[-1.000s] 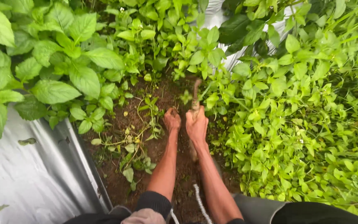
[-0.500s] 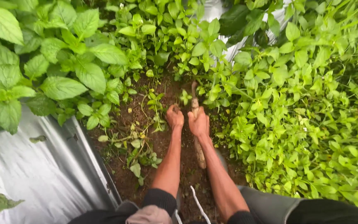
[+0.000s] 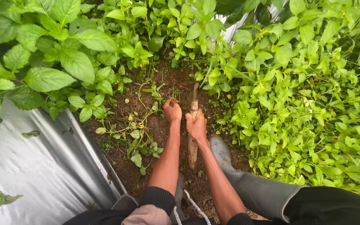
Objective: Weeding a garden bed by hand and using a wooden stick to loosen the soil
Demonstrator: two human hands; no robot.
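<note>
Arms stretch forward side by side over a strip of bare soil [image 3: 163,137] between leafy plants [image 3: 296,96]. Right hand [image 3: 196,124] is clenched around a muddy wooden-handled tool [image 3: 193,141], whose shaft runs back under the wrist and whose tip points ahead into the dirt. Left hand [image 3: 172,110] is curled into a fist just beside it, knuckles down on the soil; whether it grips anything is unclear. Silver plastic sheeting [image 3: 34,166] lies to the left, a grey rubber boot [image 3: 230,160] right.
</note>
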